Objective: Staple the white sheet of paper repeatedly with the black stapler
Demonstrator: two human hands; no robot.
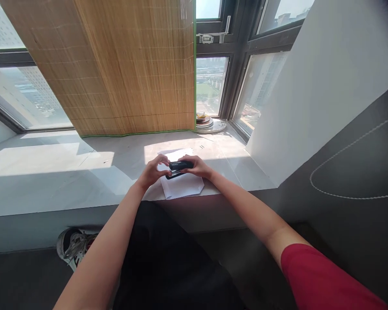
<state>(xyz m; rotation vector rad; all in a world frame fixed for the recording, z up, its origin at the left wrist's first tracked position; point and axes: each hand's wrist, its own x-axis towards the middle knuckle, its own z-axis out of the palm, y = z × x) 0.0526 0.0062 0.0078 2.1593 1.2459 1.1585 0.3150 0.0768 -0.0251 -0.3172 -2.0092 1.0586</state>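
Note:
A black stapler (181, 165) is held above the window sill, its upper arm and base apart toward the left. My right hand (198, 166) grips its right end, fingers over the top and thumb side below. At the opposite end, my left hand (155, 171) has curved fingers and thumb closed on the stapler's front; the exact contact is too small to make out. Beneath the stapler lie white sheets of paper (184, 186), partly covered by both hands and reaching the sill's front edge.
The pale sill (67, 189) runs below the windows. A bamboo blind (132, 69) hangs over its back part. Stacked plates (210, 125) stand in the back right corner. A beaded cord (320, 189) hangs by the right wall, and a shoe (73, 247) shows below left.

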